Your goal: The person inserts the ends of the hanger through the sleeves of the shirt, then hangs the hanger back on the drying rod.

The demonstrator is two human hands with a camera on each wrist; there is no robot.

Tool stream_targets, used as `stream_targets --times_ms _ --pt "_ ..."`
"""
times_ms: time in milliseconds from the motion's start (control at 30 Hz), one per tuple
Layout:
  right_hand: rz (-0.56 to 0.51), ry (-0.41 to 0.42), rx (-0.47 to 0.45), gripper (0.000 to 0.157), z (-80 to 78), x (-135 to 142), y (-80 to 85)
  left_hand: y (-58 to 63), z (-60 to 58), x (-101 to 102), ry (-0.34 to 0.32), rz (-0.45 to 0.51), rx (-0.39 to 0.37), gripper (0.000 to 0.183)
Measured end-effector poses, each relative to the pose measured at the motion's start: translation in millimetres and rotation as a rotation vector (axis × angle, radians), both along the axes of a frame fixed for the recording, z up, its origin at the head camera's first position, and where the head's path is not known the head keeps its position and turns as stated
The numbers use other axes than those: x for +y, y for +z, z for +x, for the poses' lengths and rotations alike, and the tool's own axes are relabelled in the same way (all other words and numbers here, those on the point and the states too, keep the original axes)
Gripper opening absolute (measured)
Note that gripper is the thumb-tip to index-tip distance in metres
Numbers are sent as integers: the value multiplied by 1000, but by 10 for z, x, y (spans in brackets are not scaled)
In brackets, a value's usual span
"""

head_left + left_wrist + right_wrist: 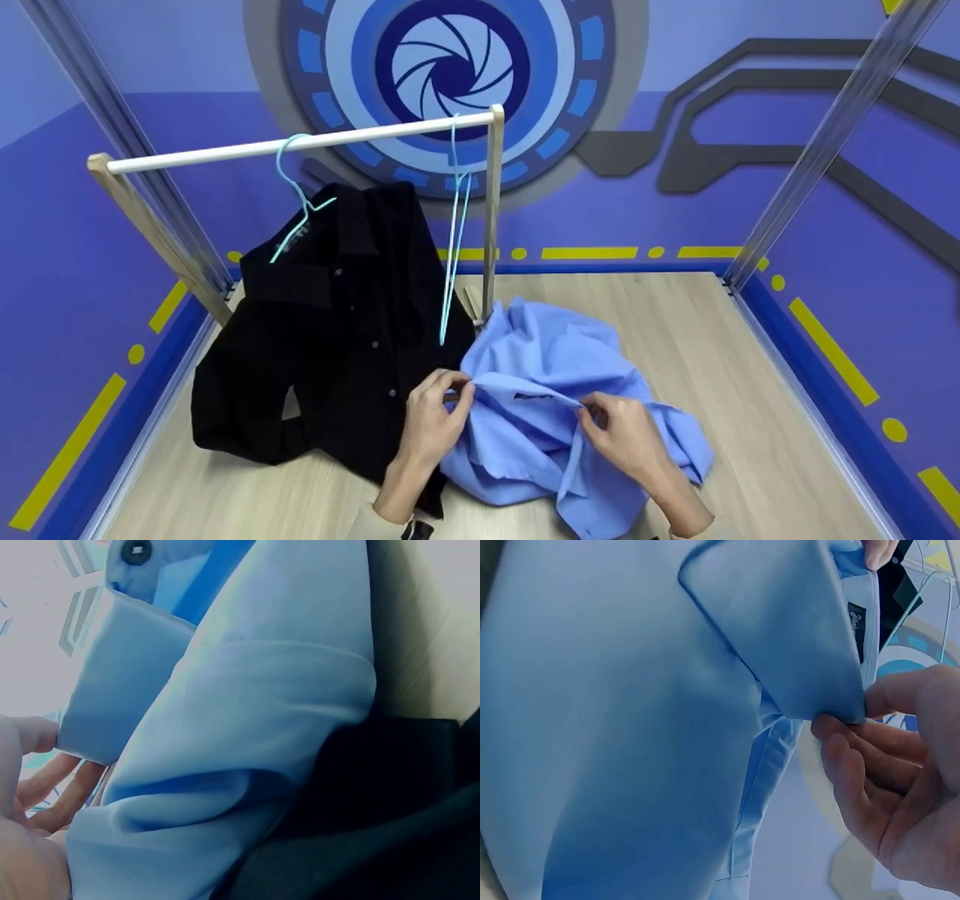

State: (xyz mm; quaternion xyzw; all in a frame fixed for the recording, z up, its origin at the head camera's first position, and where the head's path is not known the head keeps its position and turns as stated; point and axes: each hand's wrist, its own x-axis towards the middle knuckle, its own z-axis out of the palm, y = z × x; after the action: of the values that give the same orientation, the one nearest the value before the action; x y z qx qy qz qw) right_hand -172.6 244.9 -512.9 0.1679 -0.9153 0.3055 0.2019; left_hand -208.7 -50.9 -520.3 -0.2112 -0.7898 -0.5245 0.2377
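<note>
A light blue shirt (555, 337) lies crumpled on the table, its collar raised between two hands. The left hand (435, 412) pinches one end of the collar between thumb and fingers; the left wrist view shows the folded collar (124, 682) and a dark button (136, 551). At the collar's other end, the right hand (622, 431) pinches the fabric, and in the right wrist view a dark label (856, 631) shows inside the neck. To the left, a black shirt (337, 337) hangs on a light blue hanger (289, 169).
A rack with a white rail (300, 142) and wooden posts (491, 210) stands at the back left. A second light blue hanger (452, 255) hangs from it, close to the right post. Purple walls (675, 217) border the wooden tabletop (735, 360).
</note>
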Motion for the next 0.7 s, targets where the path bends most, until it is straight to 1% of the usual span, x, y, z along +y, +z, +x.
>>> stream_targets --times_ms 100,200,267,333,400,533,633,700 --pt "-52 -4 46 11 -36 24 23 -6 -15 2 -34 0 -16 6" --pt "-87 -5 133 14 -74 55 48 -10 -25 2 -70 -14 -34 8" --pt "-106 -19 189 16 -98 72 67 -12 -24 6 -87 -39 -41 10" --pt "-125 -42 226 18 -120 84 87 -14 -15 16 -97 -78 -42 12" --pt "-147 -70 242 19 -138 89 104 -21 4 28 -85 -139 -32 14" --pt "-187 -123 231 22 -162 86 125 -21 70 46 -18 -281 -25 25" --pt "-200 -150 220 24 -172 83 137 -1 127 55 24 -374 -66 36" --pt "-207 -155 216 25 -180 86 144 17 156 61 32 -412 -105 41"
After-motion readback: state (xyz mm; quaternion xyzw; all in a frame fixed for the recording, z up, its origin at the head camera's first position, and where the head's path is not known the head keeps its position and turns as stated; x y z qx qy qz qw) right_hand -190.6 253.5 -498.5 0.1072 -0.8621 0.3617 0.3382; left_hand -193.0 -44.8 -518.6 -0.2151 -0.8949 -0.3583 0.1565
